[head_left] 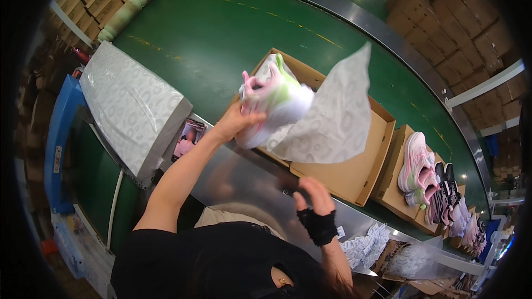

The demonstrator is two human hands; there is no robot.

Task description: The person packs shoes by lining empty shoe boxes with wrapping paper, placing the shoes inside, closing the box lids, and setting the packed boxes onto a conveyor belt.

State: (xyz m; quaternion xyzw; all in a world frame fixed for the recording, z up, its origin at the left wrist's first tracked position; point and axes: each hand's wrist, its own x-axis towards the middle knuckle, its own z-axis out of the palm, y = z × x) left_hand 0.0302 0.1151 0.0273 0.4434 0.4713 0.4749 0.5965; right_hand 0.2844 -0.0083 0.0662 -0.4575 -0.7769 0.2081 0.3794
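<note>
Left fingers pinching blurred pastel footwear, right fingers parted, green surface, steel ledge nearby, cartons stacked beyond

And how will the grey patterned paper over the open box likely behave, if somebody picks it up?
The paper will probably be floppy, because its surface and edges bend in soft curves. It should feel light for its size, as it looks like a thin sheet spread over the box. That thinness suggests it may also crease or tear easily.
</note>
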